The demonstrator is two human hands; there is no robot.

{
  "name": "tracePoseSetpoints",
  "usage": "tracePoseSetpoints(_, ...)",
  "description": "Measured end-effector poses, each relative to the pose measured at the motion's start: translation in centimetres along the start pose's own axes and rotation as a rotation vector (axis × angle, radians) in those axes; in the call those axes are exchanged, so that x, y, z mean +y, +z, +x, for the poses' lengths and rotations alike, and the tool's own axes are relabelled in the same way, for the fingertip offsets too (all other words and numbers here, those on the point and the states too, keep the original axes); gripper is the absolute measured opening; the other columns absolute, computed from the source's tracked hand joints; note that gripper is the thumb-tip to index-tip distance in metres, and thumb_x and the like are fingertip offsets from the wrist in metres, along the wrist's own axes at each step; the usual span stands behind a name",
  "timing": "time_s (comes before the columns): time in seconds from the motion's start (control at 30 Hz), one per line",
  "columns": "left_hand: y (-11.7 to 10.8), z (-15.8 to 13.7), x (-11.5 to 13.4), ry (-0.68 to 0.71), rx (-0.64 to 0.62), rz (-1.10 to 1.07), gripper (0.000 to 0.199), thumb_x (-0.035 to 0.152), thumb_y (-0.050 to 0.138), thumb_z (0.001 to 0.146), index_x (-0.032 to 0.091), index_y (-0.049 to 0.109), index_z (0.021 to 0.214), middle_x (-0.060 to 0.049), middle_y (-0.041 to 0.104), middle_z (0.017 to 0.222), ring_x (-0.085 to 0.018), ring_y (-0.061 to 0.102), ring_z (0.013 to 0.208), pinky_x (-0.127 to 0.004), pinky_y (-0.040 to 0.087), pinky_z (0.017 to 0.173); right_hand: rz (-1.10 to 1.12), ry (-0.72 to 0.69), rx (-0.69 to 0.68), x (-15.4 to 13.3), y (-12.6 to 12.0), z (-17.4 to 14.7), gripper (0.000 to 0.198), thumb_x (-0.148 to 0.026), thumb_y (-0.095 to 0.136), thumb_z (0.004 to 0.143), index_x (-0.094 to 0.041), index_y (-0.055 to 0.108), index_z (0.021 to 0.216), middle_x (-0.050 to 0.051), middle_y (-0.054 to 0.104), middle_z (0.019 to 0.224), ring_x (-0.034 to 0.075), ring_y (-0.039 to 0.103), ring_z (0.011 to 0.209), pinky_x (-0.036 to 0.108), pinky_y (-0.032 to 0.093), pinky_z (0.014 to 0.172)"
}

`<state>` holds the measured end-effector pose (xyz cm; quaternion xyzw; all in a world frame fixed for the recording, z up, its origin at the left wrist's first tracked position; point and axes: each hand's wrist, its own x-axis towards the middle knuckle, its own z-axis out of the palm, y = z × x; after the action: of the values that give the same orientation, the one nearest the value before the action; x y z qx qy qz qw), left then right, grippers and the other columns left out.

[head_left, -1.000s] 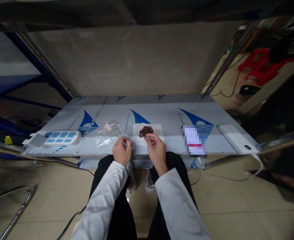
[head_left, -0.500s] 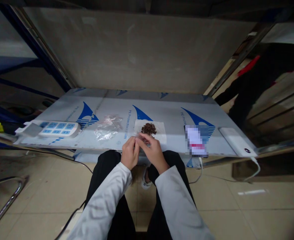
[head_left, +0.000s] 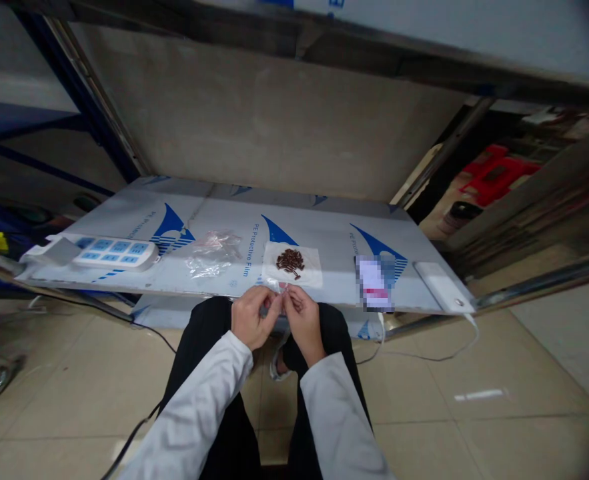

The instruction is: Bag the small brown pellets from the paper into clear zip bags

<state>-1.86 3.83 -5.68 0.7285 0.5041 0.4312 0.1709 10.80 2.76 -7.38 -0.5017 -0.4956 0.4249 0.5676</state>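
At the table's front edge, my left hand [head_left: 254, 319] and my right hand [head_left: 304, 321] pinch a small clear plastic bag [head_left: 281, 287] between them. A reddish tint shows on the bag; whether anything is inside I cannot tell. Just beyond my fingertips lies a white sheet [head_left: 315, 272] bearing a heap of small brown screws [head_left: 290, 261]. To the left of the sheet, a loose pile of clear plastic bags [head_left: 211, 259] rests on the table.
A film-covered metal table [head_left: 224, 213] spans the front, under an upper shelf [head_left: 439, 40]. At its left lies a white device with blue buttons [head_left: 117, 253]. On the right are a blurred-out phone [head_left: 373, 283] and a white box [head_left: 439, 285], with cables hanging down.
My hands have drawn slightly toward me, away from the screws, and the bag between them shows more clearly. The view has turned right; the person's dark-clothed legs at right are no longer visible.
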Motion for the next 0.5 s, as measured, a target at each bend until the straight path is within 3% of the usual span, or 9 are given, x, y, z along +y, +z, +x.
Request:
tracePoseSetpoints(0.07, -0.2, -0.7, -0.2, -0.17, 0.176, -0.043, 0.022, 0.036, 0.048, 0.088, 0.018, 0.059, 0.083, -0.004, 0.06, 0.079, -0.016, 0.054, 0.071, -0.029, 0.043, 0.071, 0.094, 0.048, 0.078, -0.4, -0.3, -0.8, 0.027, -0.042, 0.061, 0.082, -0.018, 0.064, 0.094, 0.008, 0.073, 0.086, 0.02, 0.069, 0.072, 0.031, 0.056, 0.065)
tracePoseSetpoints(0.13, -0.6, -1.2, -0.6, -0.349, 0.231, -0.18, 0.031, 0.044, 0.052, 0.084, 0.017, 0.059, 0.099, -0.006, 0.063, 0.094, -0.017, 0.057, 0.076, -0.03, 0.045, 0.072, 0.167, 0.087, 0.119, -0.8, -0.8, -1.7, 0.032, -0.047, 0.064, 0.078, -0.018, 0.062, 0.092, 0.007, 0.072, 0.079, 0.018, 0.066, 0.061, 0.031, 0.055, 0.057)
tracePoseSetpoints(0.2, -1.1, -1.7, -0.9, -0.476, 0.082, -0.434, 0.042, 0.053, 0.052, 0.082, 0.016, 0.062, 0.099, -0.006, 0.065, 0.092, -0.017, 0.059, 0.075, -0.029, 0.046, 0.066, 0.22, 0.115, 0.123, -1.2, -1.4, -2.7, 0.036, -0.048, 0.067, 0.074, -0.019, 0.059, 0.092, 0.006, 0.071, 0.074, 0.018, 0.064, 0.054, 0.031, 0.054, 0.054)
tracePoseSetpoints(0.3, -1.9, -2.5, -0.6, -0.541, -0.114, -0.663, 0.043, 0.058, 0.061, 0.073, 0.016, 0.066, 0.076, -0.001, 0.063, 0.067, -0.015, 0.055, 0.06, -0.025, 0.042, 0.055, 0.274, 0.137, 0.114, -1.6, -1.9, -4.2, 0.038, -0.046, 0.07, 0.072, -0.022, 0.049, 0.093, 0.001, 0.069, 0.068, 0.016, 0.061, 0.049, 0.029, 0.052, 0.051)
tracePoseSetpoints(0.4, -2.6, -3.3, 0.3, -0.519, -0.123, -0.669, 0.041, 0.056, 0.066, 0.068, 0.016, 0.061, 0.062, 0.003, 0.053, 0.053, -0.01, 0.046, 0.05, -0.023, 0.036, 0.05, 0.281, 0.107, 0.141, -1.7, -2.0, -5.6, 0.034, -0.041, 0.068, 0.073, -0.025, 0.041, 0.085, -0.004, 0.065, 0.065, 0.013, 0.06, 0.048, 0.026, 0.05, 0.049)
tracePoseSetpoints(0.5, -2.8, -4.0, 0.9, -0.495, -0.129, -0.668, 0.041, 0.055, 0.064, 0.071, 0.016, 0.058, 0.06, 0.005, 0.048, 0.049, -0.008, 0.04, 0.047, -0.021, 0.031, 0.048, 0.235, 0.078, 0.141, -1.7, -2.3, -6.5, 0.024, -0.035, 0.065, 0.074, -0.023, 0.044, 0.074, -0.004, 0.062, 0.063, 0.012, 0.059, 0.049, 0.024, 0.049, 0.049)
